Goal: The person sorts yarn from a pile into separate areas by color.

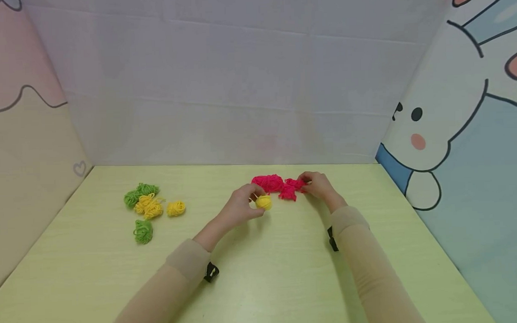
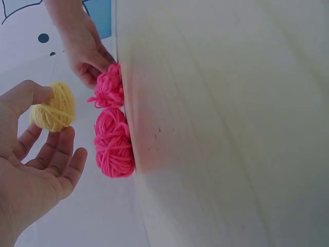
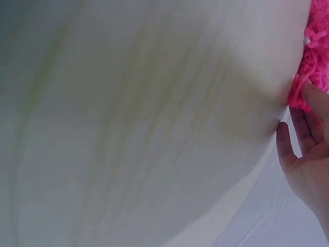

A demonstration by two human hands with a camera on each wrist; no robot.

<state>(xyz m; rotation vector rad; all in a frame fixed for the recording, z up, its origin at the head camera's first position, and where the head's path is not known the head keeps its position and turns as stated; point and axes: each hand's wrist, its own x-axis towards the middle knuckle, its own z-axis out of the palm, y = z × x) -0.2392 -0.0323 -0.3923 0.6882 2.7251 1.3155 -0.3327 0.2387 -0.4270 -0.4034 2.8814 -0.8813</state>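
Between thumb and fingers my left hand (image 1: 239, 206) pinches a small ball of yellow yarn (image 1: 264, 202), held up off the table; the left wrist view shows the same yellow ball (image 2: 55, 109) from the palm side. At the back, my right hand (image 1: 321, 187) pinches the edge of a loose pink yarn bundle (image 1: 288, 193). In the right wrist view, the thumb lies against this pink yarn (image 3: 303, 92), which is partly cut off by the frame. Wound pink yarn (image 1: 268, 182) sits just left of that bundle, behind the yellow ball.
On the left of the pale table (image 1: 263, 285) lie green yarn (image 1: 143, 231), more green yarn (image 1: 131, 198), a loose yellow bundle (image 1: 150, 208) and a yellow yarn ball (image 1: 176, 208). A white sheet (image 1: 239, 86) hangs behind; a printed panel (image 1: 468, 182) stands at the right.
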